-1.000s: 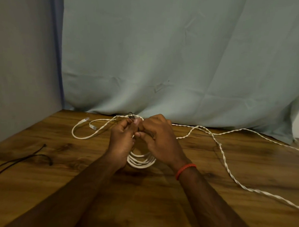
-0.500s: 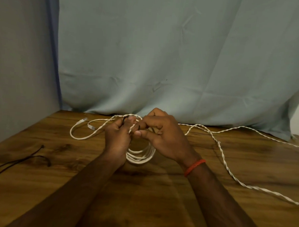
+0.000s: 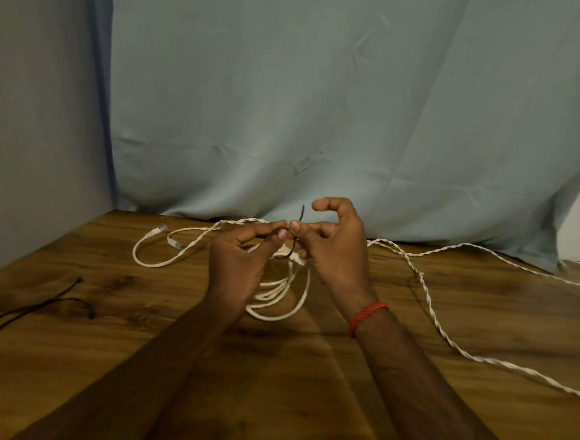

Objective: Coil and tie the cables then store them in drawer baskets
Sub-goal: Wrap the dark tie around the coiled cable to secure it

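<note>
A coiled white cable [image 3: 278, 302] hangs in loops between my hands, its bottom just above the wooden table [image 3: 275, 369]. My left hand [image 3: 240, 261] pinches a thin dark tie [image 3: 296, 243] at the top of the coil. My right hand [image 3: 334, 248] pinches the same tie from the other side, its index finger raised and curled. One end of the tie sticks up between the hands. The cable's loose end with white plugs [image 3: 158, 230] lies to the left.
A long twisted white cable [image 3: 428, 292] runs across the table's right half to the right edge. Thin black cables [image 3: 35, 308] lie at the left edge. A pale blue cloth [image 3: 320, 104] hangs behind the table. No drawer baskets are in view.
Both hands have risen and drawn slightly apart. The dark tie now shows between them, one end pointing up, and the coil's loops hang looser and longer.
</note>
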Demonstrator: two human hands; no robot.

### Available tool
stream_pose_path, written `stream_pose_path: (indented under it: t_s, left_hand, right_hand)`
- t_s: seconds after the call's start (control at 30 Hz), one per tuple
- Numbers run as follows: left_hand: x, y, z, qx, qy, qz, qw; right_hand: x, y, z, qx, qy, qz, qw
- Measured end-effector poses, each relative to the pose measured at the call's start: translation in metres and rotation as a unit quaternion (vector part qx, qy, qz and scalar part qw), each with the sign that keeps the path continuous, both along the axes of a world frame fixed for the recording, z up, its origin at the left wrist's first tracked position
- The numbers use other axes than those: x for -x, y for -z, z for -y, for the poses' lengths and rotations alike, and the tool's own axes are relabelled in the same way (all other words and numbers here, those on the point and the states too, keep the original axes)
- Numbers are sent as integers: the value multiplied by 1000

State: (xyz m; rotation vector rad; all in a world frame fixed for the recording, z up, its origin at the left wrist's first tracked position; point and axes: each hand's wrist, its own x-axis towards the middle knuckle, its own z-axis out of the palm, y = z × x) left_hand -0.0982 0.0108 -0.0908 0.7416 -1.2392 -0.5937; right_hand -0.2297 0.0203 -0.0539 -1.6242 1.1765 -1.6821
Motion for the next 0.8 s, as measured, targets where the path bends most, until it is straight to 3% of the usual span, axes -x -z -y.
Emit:
stream_pose_path:
  t_s: [0.13, 0.43, 0.8]
  left_hand:
    - [-1, 2, 3, 54, -52, 85, 994]
    - [-8, -2, 3, 91, -86, 151, 981]
    - [-8, 2, 7, 86, -98, 158, 979]
  right_hand:
    - [3, -5, -2, -39, 15, -26, 999]
    - [2, -11, -4, -90, -47, -43, 994]
    - [3, -9, -7, 6, 17, -211, 977]
